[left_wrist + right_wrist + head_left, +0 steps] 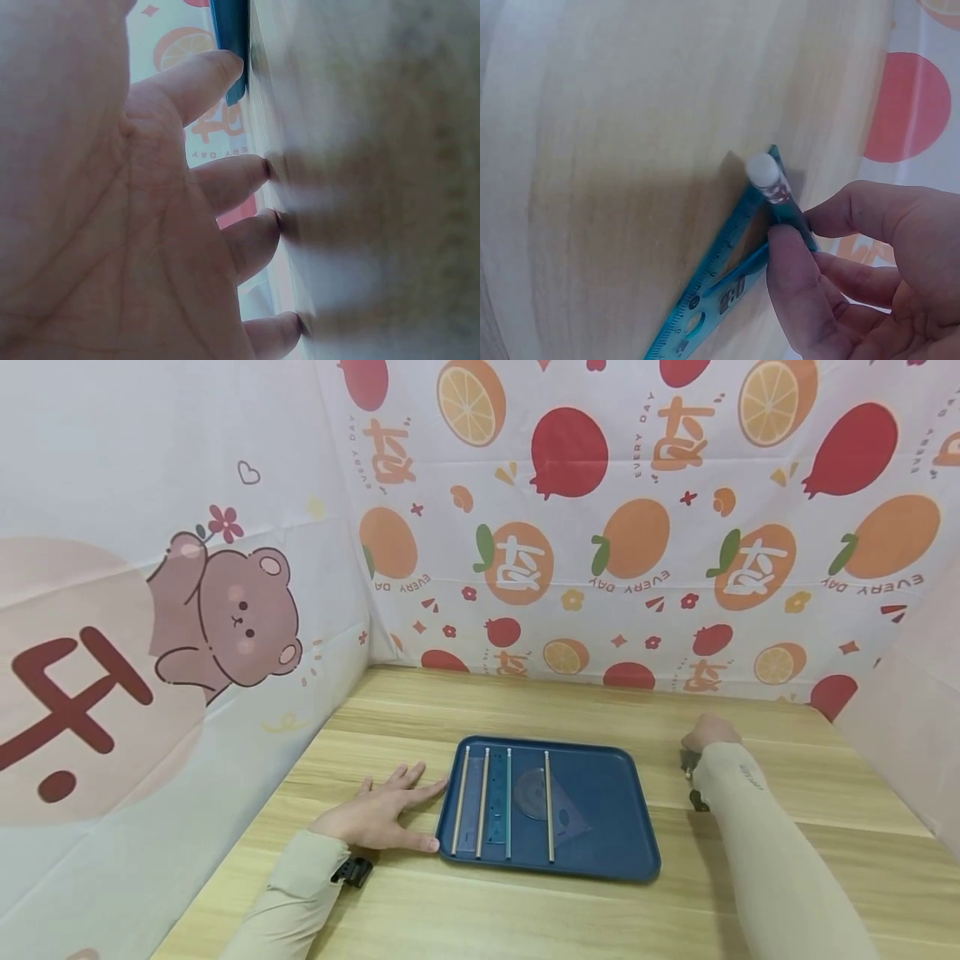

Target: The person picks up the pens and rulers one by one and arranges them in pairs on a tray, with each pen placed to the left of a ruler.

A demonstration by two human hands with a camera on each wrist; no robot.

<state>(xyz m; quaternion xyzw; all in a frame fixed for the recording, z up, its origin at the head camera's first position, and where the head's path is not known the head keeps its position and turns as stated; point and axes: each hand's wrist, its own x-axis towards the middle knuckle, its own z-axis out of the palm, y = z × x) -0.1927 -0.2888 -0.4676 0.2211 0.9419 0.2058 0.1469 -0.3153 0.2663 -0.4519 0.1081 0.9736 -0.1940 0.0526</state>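
Note:
A dark blue tray (611,827) lies on the table, with my left hand (386,814) at its left edge. The left fingers are spread, several tips resting on the wood and the thumb tip right at the tray's near left corner. Right of the tray, my right hand (712,735) pinches a teal pencil (793,217) with a white eraser between thumb and fingers. A translucent blue set square (731,296) shows beneath the pencil in the right wrist view; I cannot tell if the fingers grip it too. The hand mostly hides both in the head view.
In the tray, gold pencils (550,810) and another teal pencil (508,802) lie lengthwise. With them are a clear ruler (471,802), a blue ruler (497,810), a round-edged protractor (529,793) and a clear set square (573,822). Printed curtains (570,510) enclose the wooden table (405,902).

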